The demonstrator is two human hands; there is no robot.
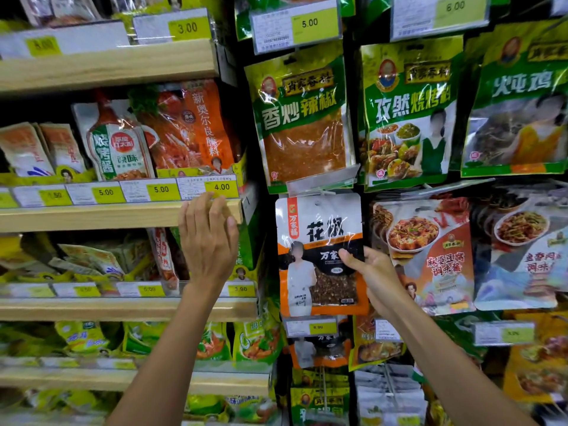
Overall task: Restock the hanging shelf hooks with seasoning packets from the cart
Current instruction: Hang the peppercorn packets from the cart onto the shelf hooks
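Observation:
A white, black and orange peppercorn packet (319,241) hangs at a hook under a clear price-tag flap (322,179). My right hand (373,273) grips its right edge, thumb on the front. My left hand (207,238) is raised with fingers apart, holding nothing, in front of the wooden shelf edge (92,215) just left of the packet. The hook itself is hidden behind the packet's top. The cart is out of view.
Green chili packet (302,118) hangs above, a cumin barbecue packet (408,112) to its right. Mapo tofu packets (424,253) hang right of my hand. More peppercorn packets (319,348) hang below. Wooden shelves of sachets with yellow price tags (221,187) fill the left.

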